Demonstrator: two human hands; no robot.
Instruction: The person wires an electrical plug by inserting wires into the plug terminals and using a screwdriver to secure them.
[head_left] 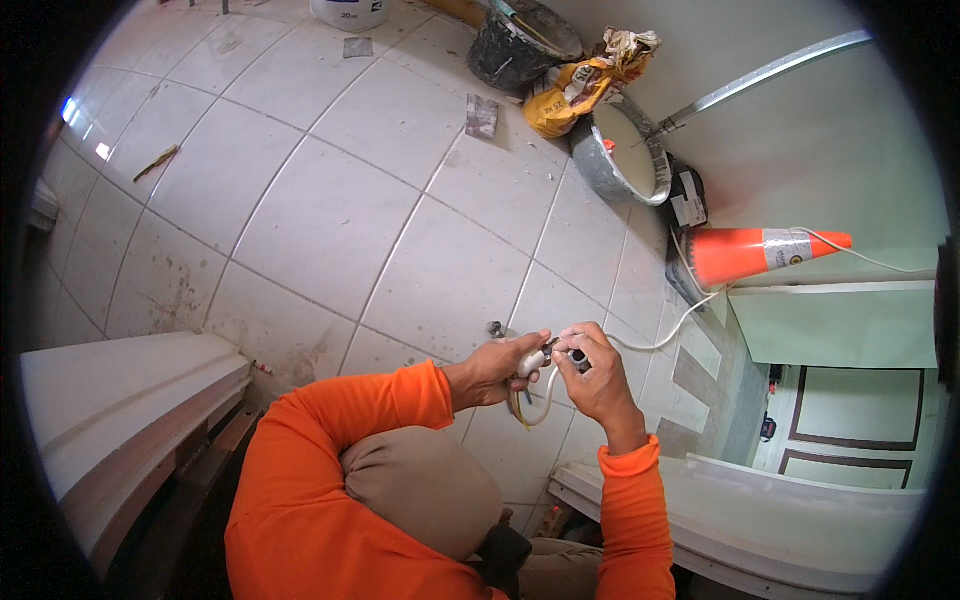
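Observation:
Near the centre, my left hand [482, 374] grips a small white fitting [532, 362], perhaps electrical, with a dark end toward my right hand [600, 385]. The fingers of my right hand are pinched at that end, on something too small to make out; a dark cylindrical piece shows beside them. A white cable [650, 349] hangs in a loop below the hands and runs off rightward toward an orange cone. A small dark metal object [494, 328] is on the tiles just beyond my left hand.
Tiled floor [300, 220] spreads ahead. At the back right stand a black bucket [500, 55], yellow bag [550, 105] and grey tub [600, 165]. The orange cone [730, 255] lies sideways along the right wall. White stepped edges [140, 400] flank me. A stick [155, 163] lies left.

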